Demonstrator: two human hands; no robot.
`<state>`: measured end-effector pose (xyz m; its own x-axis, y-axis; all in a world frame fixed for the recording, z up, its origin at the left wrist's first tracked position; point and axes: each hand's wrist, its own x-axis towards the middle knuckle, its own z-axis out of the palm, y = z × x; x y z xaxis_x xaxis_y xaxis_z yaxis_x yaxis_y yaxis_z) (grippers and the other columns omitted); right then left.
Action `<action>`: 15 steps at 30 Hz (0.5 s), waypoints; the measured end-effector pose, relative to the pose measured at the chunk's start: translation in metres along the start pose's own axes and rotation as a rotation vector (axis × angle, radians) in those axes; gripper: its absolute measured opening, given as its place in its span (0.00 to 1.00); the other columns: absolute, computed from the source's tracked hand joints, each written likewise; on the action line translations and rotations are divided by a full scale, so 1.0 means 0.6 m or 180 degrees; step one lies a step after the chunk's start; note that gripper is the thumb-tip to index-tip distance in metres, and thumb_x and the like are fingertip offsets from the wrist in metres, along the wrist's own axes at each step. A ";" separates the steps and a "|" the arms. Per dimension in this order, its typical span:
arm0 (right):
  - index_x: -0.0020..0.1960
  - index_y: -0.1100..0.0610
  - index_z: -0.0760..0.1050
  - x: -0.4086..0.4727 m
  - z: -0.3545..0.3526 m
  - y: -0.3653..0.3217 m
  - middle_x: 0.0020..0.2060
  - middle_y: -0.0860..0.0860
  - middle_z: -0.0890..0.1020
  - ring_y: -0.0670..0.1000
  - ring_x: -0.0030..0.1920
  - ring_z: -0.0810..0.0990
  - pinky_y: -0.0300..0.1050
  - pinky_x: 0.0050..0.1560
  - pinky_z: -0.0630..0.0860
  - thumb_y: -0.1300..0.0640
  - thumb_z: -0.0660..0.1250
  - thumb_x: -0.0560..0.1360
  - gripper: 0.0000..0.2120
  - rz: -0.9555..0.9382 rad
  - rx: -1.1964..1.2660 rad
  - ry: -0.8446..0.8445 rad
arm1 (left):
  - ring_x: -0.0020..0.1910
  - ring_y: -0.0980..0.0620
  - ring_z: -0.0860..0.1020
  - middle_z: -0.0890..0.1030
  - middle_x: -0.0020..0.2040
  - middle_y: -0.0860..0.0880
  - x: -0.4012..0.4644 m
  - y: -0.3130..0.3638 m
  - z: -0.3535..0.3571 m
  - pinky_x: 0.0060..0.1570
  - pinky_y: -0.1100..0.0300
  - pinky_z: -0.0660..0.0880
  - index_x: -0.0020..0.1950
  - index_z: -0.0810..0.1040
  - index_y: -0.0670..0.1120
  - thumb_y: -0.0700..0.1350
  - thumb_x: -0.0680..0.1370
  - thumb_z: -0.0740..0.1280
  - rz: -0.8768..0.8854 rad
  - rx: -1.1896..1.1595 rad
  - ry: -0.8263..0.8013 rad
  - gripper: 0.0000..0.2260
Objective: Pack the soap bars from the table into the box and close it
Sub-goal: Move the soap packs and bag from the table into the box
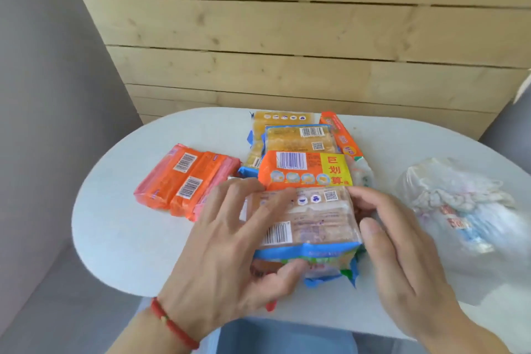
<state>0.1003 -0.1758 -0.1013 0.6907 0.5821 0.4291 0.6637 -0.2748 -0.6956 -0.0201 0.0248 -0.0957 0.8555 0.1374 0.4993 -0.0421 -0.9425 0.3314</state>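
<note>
Both hands, the left hand (230, 241) and right hand (402, 250), hold the nearest soap pack (304, 218) by its sides; it lies lengthwise between them.

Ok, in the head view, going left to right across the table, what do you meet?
Orange soap pack → left hand → clear soap pack with the blue edge, between both hands → right hand → white plastic bag.
</note>
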 end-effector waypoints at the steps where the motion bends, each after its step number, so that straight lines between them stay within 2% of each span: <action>1: 0.65 0.42 0.71 0.001 0.002 -0.006 0.58 0.34 0.78 0.45 0.59 0.77 0.46 0.59 0.70 0.47 0.51 0.81 0.16 -0.0001 0.0000 -0.0034 | 0.60 0.50 0.72 0.72 0.61 0.47 0.000 0.000 -0.003 0.60 0.59 0.71 0.70 0.75 0.51 0.64 0.73 0.68 0.0024 0.0025 -0.0042 0.29; 5: 0.65 0.47 0.71 0.001 -0.002 -0.040 0.56 0.41 0.82 0.50 0.59 0.78 0.58 0.62 0.71 0.42 0.52 0.80 0.19 0.0239 -0.0128 -0.0308 | 0.59 0.55 0.73 0.72 0.59 0.51 0.005 0.020 -0.021 0.59 0.64 0.72 0.71 0.71 0.57 0.60 0.69 0.74 -0.0369 -0.0386 -0.0259 0.32; 7: 0.70 0.47 0.69 -0.007 -0.003 -0.057 0.60 0.45 0.80 0.52 0.63 0.75 0.57 0.67 0.67 0.41 0.54 0.78 0.22 0.0412 -0.0263 -0.0316 | 0.57 0.53 0.75 0.74 0.57 0.51 0.004 0.034 -0.025 0.57 0.61 0.73 0.70 0.73 0.55 0.56 0.66 0.79 -0.0635 -0.0621 -0.0113 0.34; 9: 0.74 0.48 0.65 -0.022 -0.010 -0.078 0.64 0.48 0.78 0.53 0.65 0.73 0.53 0.69 0.64 0.42 0.56 0.77 0.27 0.0482 -0.0460 -0.0266 | 0.54 0.52 0.78 0.77 0.55 0.51 0.002 0.055 -0.029 0.55 0.59 0.75 0.67 0.76 0.53 0.54 0.65 0.80 -0.0656 -0.0771 0.0132 0.32; 12: 0.78 0.47 0.59 -0.054 -0.026 -0.105 0.70 0.48 0.73 0.51 0.70 0.70 0.54 0.71 0.64 0.47 0.65 0.77 0.32 0.0176 -0.0434 -0.0270 | 0.53 0.53 0.78 0.77 0.54 0.53 -0.023 0.078 -0.045 0.54 0.55 0.76 0.64 0.78 0.53 0.54 0.64 0.80 -0.0487 -0.0953 0.0368 0.29; 15: 0.77 0.51 0.63 -0.084 -0.063 -0.126 0.73 0.46 0.69 0.47 0.73 0.66 0.51 0.72 0.64 0.44 0.70 0.72 0.36 -0.0455 -0.0763 -0.0409 | 0.58 0.54 0.79 0.79 0.58 0.57 -0.060 0.092 -0.072 0.55 0.52 0.77 0.66 0.75 0.56 0.56 0.65 0.80 -0.0162 -0.1417 0.0127 0.32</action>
<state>0.0260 -0.2135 -0.0483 0.5536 0.7157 0.4258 0.8110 -0.3470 -0.4711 -0.0754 -0.0189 -0.0611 0.8420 0.2001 0.5010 -0.2259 -0.7126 0.6642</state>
